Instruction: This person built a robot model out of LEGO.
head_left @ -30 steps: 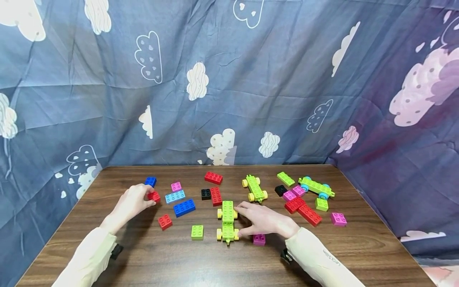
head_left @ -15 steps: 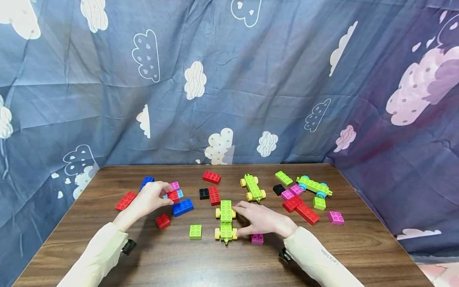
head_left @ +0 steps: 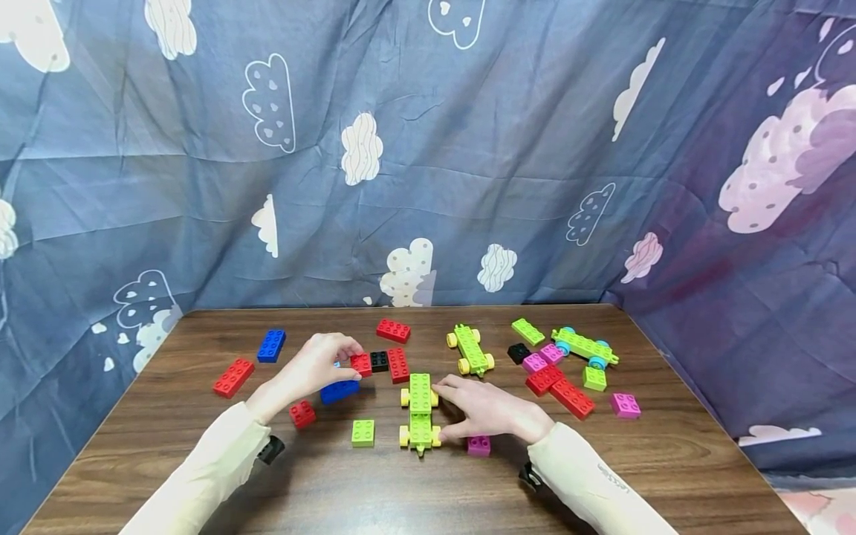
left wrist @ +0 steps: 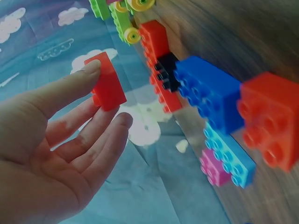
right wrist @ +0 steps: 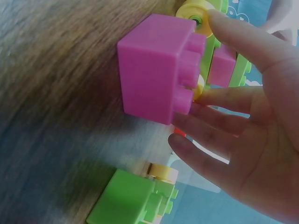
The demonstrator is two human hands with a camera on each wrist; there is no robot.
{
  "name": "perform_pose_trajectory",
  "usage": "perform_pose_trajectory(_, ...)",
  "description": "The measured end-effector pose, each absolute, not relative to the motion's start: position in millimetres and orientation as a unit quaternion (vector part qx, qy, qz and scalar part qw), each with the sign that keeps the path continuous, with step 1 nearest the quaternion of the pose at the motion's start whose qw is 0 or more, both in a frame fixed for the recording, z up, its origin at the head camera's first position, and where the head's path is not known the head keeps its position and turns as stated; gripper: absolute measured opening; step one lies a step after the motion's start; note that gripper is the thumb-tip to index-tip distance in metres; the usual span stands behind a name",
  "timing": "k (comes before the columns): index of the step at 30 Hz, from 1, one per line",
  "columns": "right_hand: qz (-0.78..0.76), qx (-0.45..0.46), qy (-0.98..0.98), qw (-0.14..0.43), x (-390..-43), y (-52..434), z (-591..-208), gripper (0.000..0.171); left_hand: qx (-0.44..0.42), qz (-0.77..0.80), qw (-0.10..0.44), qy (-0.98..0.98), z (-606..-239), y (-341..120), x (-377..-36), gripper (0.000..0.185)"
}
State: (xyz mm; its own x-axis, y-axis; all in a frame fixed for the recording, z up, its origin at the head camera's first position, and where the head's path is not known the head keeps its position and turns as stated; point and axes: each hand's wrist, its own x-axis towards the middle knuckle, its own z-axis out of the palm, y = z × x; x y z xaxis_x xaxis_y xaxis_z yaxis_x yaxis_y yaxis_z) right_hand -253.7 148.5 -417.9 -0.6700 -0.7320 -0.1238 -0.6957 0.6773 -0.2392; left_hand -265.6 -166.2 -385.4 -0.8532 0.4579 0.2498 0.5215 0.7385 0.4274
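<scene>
My left hand (head_left: pixel 353 361) pinches a small red brick (head_left: pixel 361 363) between thumb and fingers, held just left of a black brick (head_left: pixel 379 361). The left wrist view shows that red brick (left wrist: pixel 108 81) at the fingertips of the left hand (left wrist: pixel 105 100), off the table. My right hand (head_left: pixel 443 409) lies on the table with straight fingers touching the right side of two joined green wheeled carts (head_left: pixel 420 412). A pink brick (head_left: pixel 479 445) sits under its wrist. In the right wrist view the pink brick (right wrist: pixel 156 67) is beside the right hand (right wrist: pixel 205 100), which touches a yellow wheel (right wrist: pixel 198 14).
On the brown table (head_left: pixel 200 461) lie a blue brick (head_left: pixel 271 345), a long red brick (head_left: pixel 233 377), a small red brick (head_left: pixel 302 414), a blue brick (head_left: pixel 337 391), a green brick (head_left: pixel 363 432), another green cart (head_left: pixel 471 350) and several bricks at the right (head_left: pixel 571 397). Cloth hangs behind.
My left hand has carried the small red brick to the right, from the left group of bricks to beside the black brick. The right hand has stayed at the green carts.
</scene>
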Motion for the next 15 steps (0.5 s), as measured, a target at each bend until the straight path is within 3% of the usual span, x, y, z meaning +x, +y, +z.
perform_pose_trajectory(15,-0.079,-0.387,0.913,0.099,-253,148,-418,0.073,-0.312,-0.259,0.031,-0.913,-378,-128,-268,0.033)
